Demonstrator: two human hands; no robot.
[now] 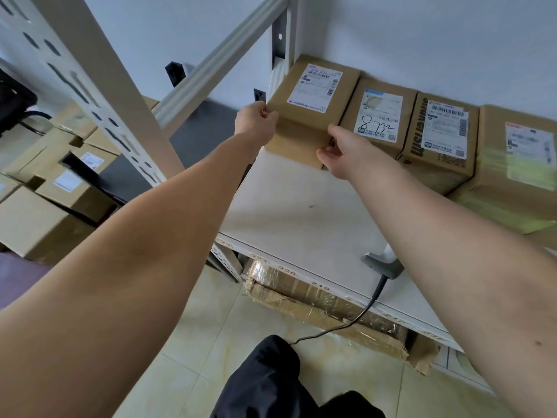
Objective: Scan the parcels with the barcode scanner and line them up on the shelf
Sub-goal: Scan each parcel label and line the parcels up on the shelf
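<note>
Both hands hold the brown cardboard parcel with the white shipping label [310, 110] at the far left end of the white metal shelf [301, 206], at about 12 o'clock in the view. The left hand [256, 122] grips its left front corner, fingers curled round the edge; the right hand [346, 155] pinches the right front corner, thumb and fingers clamped on the cardboard. The parcel sits tight against the shelf's upright post and touches the next brown labelled box with a handwritten number [379, 119], which heads a row running toward 2 o'clock.

The likeliest trouble, as I judge it, is a skewed line: the parcel's front face looks set further forward than its neighbour's, so an uneven push from either hand would twist it or shove the whole row sideways. With the post so close at 11 o'clock, the left fingers could get nipped between box and post.

The grey corded barcode scanner [382, 263] lies near the shelf's front lip at 5 o'clock, under the right forearm, its cable hanging to the floor; a drawn-back arm or a caught foot could drag it off
</note>
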